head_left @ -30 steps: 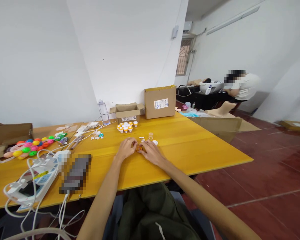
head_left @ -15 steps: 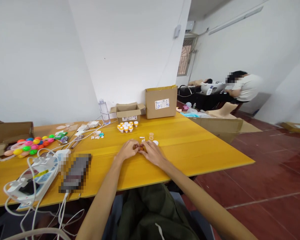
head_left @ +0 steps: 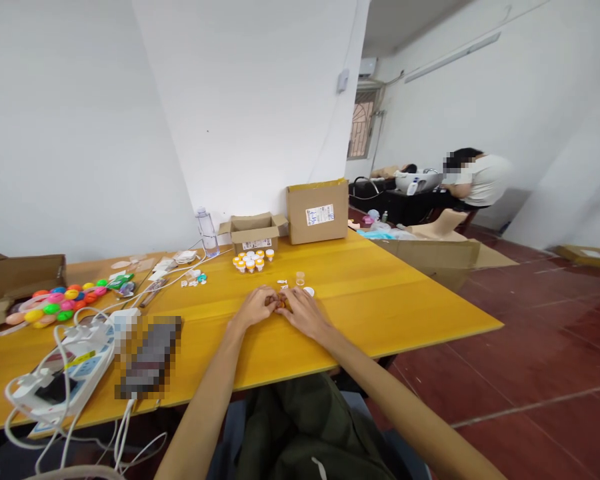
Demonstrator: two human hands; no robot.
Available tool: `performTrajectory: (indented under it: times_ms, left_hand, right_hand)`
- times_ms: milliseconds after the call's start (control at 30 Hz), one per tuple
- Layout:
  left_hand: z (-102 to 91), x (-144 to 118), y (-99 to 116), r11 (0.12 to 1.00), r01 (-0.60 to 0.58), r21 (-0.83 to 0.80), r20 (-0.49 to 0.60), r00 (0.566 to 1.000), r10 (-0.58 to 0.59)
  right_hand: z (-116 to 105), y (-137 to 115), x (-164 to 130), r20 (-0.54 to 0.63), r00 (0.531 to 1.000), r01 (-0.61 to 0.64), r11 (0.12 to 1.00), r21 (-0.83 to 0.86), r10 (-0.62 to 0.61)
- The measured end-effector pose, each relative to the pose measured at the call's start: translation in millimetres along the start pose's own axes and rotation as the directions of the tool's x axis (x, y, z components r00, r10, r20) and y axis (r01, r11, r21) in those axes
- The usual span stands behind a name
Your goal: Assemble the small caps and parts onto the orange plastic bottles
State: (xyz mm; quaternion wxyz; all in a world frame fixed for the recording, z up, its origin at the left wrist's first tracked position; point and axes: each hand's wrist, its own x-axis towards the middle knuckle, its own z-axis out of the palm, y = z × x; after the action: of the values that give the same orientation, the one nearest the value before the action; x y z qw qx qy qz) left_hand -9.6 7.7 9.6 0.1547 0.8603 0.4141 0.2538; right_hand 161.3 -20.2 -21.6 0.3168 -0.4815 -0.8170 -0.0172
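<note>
Unmoved: both hands [head_left: 280, 308] pinching small orange piece [head_left: 279, 305]

Both forearms are bare from elbow to wrist, with no sleeves, watch or bracelet showing. The left hand [head_left: 253, 310] and right hand [head_left: 305, 312] are ungloved and ringless as far as can be seen. Near the bottom edge, dark olive-green trousers [head_left: 300, 433] cover the lap, with a short white drawstring [head_left: 321, 468] lying on the fabric.

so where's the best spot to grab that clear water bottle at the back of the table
Take the water bottle around its straight middle, coming from the front right. It stands upright by the wall, the small open box sits to its right, and cables run in front.
</note>
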Motion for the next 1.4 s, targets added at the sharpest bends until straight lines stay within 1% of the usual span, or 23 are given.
performTrajectory:
  times_ms: [133, 200, 400, 467, 600, 900, 1067, 1200, 1400]
  left_hand:
    - [-1.1, 0.4, 0.6, 1.0, -0.01, 0.003, 0.011, 1.0, 0.01]
    - [-1.2, 0.2, 0.5, 1.0, -0.008, -0.004, 0.01, 1.0, 0.008]
    - [0.5, -0.2, -0.5, 0.999, 0.009, -0.035, 0.003, 1.0, -0.009]
    - [1.0, 0.0, -0.8, 0.999, 0.019, -0.043, 0.004, 1.0, -0.019]
    - [0.8, 0.1, -0.4, 0.999, 0.035, -0.023, -0.004, 0.999, -0.035]
    - [0.1, -0.1, -0.3, 1.0, 0.019, -0.022, -0.006, 1.0, -0.019]
    - [-2.6, 0.0, 1.0, 1.0, 0.006, -0.021, 0.001, 1.0, -0.006]
    - [-4.8, -3.0, 2.1, 1.0, -0.018, 0.025, -0.021, 1.0, 0.019]
    - [-4.5, -6.3, 0.7, 0.996, 0.036, 0.076, 0.039, 0.998, -0.039]
  right_hand:
    - [-0.6, -1.3, -0.2, 0.017, 1.0, -0.019, 1.0, -0.016, 0.019]
    - [-1.6, -0.1, -1.8, -0.002, 1.0, -0.014, 1.0, -0.017, 0.014]
    - [-12.8, 17.4, -13.6, -0.154, 0.988, -0.029, 0.999, -0.025, 0.025]
    - [-17.1, 25.2, -17.2, -0.182, 0.983, -0.029, 0.999, -0.035, 0.022]
    - [-18.6, 33.5, -19.2, -0.15, 0.989, -0.003, 0.999, -0.046, -0.004]
    - [-12.4, 35.1, -15.2, -0.058, 0.997, 0.043, 0.997, -0.071, -0.047]
    - [-12.1, 35.7, -13.4, -0.047, 0.997, 0.057, 0.996, -0.07, -0.061]
    - [-13.0, 35.0, -13.2, -0.046, 0.996, 0.068, 0.995, -0.07, -0.071]
    - [-12.4, 35.8, -13.1, -0.052, 0.996, 0.074, 0.996, -0.048, -0.077]
